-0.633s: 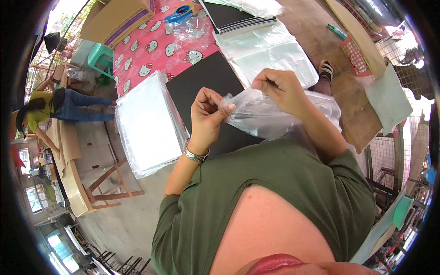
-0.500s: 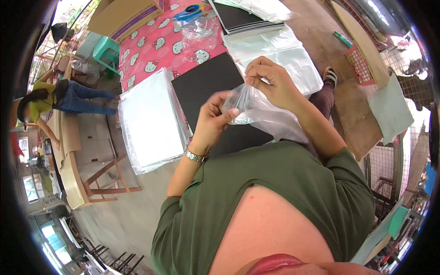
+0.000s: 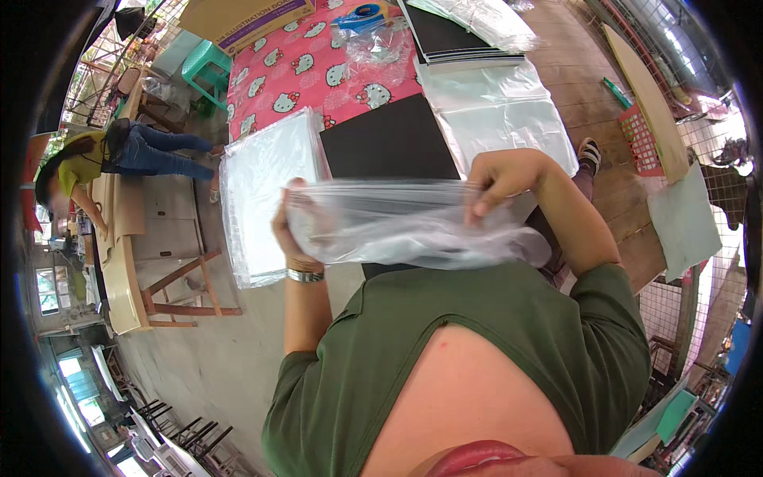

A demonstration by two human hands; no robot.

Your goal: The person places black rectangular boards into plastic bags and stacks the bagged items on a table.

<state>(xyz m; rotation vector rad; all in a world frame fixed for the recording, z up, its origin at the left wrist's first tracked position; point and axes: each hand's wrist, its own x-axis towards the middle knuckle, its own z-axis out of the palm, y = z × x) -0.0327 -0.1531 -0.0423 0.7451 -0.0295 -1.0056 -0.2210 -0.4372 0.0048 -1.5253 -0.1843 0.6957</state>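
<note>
- The right hand [image 3: 513, 179] is grasping the clear plastic film [image 3: 381, 219], its bent fingers [image 3: 479, 205] drawn close together over the film's right end.
- The left hand [image 3: 293, 226] is standing upright at the other end, film lying across its palm; I cannot tell through the blur whether those fingers are pinching it or only spreading behind it.
- The film is spanning the whole gap between both sets of fingers, its loose lower folds hanging just in front of the green shirt [image 3: 477, 306], below the right fingers.
- Beyond the film, between the hands, a black board [image 3: 389, 143] is lying on the table, its far edge showing.
- Just beyond and left of the left fingers, a stack of plastic-covered white sheets [image 3: 258, 187] is lying with its outer edge over the grey floor [image 3: 214, 358].
- Just past the right fingers, a flat pile of clear plastic [image 3: 509, 119] is resting.
- Farther ahead of both hands, a pink cloth [image 3: 318, 56] is covering the tabletop, with more black boards [image 3: 433, 36] lying ahead of the right hand.
</note>
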